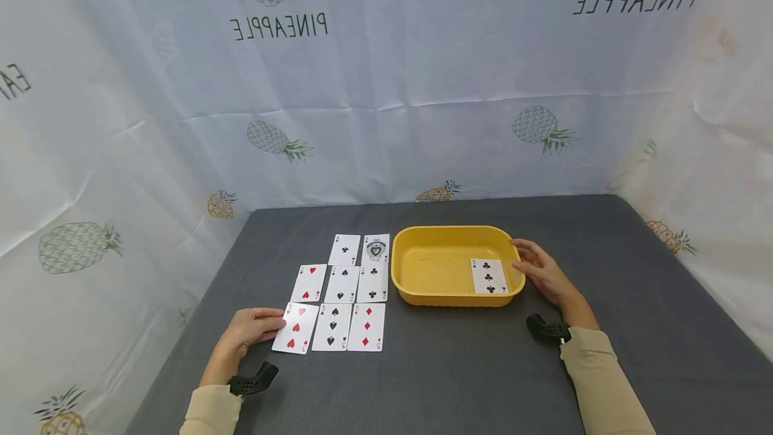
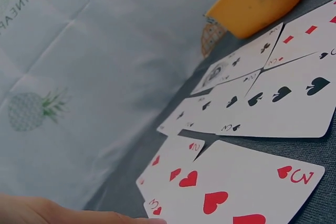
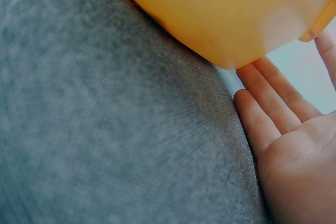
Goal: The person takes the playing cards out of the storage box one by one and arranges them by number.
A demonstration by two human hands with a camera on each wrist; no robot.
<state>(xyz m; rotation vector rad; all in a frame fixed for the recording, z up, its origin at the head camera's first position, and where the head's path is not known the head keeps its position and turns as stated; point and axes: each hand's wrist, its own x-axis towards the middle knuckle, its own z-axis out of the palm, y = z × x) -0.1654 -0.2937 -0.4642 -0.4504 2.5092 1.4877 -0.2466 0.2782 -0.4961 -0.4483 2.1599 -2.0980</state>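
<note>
My left hand (image 1: 244, 329) lies at the left edge of the three of hearts (image 1: 294, 341), its straight fingertips touching that card. In the left wrist view one finger (image 2: 100, 216) reaches along the card's near corner. Beside it lie the three of spades (image 1: 325, 335) and three of diamonds (image 1: 360, 335), face up. My right hand (image 1: 546, 280) rests against the right end of a yellow tray (image 1: 435, 298). Its extended fingers (image 3: 273, 95) touch the tray's outer wall from below the rim. Inside the tray, at the right, lies a three of clubs (image 1: 480, 278).
Behind the threes lie the two of hearts (image 1: 304, 282), two of spades (image 1: 335, 293) and two of clubs (image 1: 366, 293). Farther back are an ace of clubs (image 1: 340, 258) and an ornate ace (image 1: 368, 258). A pineapple-print curtain (image 1: 386, 153) hangs around the dark table (image 1: 459, 368).
</note>
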